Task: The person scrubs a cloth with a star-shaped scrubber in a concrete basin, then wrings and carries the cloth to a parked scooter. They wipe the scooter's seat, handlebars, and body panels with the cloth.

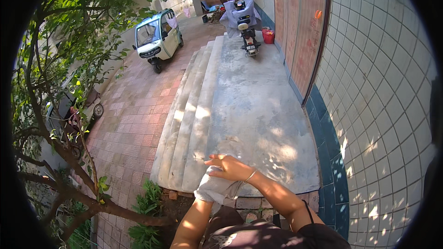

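Observation:
A light grey cloth [216, 186] is wrapped over my left hand, which it hides; only the bare wrist and forearm show below it. My right hand [228, 167] lies across the top of the cloth with its fingers spread and pointing left, touching it. A thin bracelet [250, 176] circles my right wrist. Both hands are held together in front of my body, above the near end of a raised concrete platform [256, 110].
Concrete steps [187, 121] run down the platform's left side to brick paving [138, 110]. A tiled wall [373, 76] stands at right. Tree branches [114, 209] reach in from the left. A scooter [249, 38], a red bucket [268, 36] and a three-wheeled vehicle [159, 36] stand farther off.

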Available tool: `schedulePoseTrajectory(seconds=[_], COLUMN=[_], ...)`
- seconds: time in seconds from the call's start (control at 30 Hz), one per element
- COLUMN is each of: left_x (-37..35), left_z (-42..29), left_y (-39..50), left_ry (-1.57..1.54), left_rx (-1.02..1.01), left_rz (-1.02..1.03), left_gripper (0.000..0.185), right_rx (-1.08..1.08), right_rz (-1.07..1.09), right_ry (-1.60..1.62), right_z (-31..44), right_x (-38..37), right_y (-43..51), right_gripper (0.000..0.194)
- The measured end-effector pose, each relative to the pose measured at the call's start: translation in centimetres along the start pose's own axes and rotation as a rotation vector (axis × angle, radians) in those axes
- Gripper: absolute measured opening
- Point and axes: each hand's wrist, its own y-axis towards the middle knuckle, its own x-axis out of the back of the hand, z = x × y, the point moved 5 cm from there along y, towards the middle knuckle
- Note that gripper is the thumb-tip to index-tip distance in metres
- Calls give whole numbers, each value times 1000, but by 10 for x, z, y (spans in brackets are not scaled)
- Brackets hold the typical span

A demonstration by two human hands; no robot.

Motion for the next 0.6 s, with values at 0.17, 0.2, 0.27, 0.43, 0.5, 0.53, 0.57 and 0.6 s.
schedulePoseTrajectory(seconds=[0.17,0.2,0.27,0.43,0.5,0.53,0.57,0.6], left_x=[-28,-31,-33,-36,-41,-43,-45,-47], left_z=[-83,-100,-135,-229,-260,-273,-282,-290], left_y=[103,130,186,332,391,419,446,473], left_ry=[203,250,358,863,1167,1299,1387,1518], left_rx=[-88,-116,-184,-326,-325,-314,-292,-309], left_rz=[51,49,38,-29,-50,-53,-52,-52], left_gripper=[37,36,33,28,26,25,24,23], right_rx=[-431,-546,-651,-891,-927,-946,-914,-907], right_rz=[-54,-67,-114,-348,-464,-537,-572,-631], right_ry=[556,515,497,429,381,396,399,413], right_z=[-157,-189,-245,-362,-396,-410,-423,-437], right_x=[78,92,128,244,295,317,340,359], right_y=[51,55,65,107,125,132,140,146], right_gripper=[36,36,35,32,32,32,34,32])
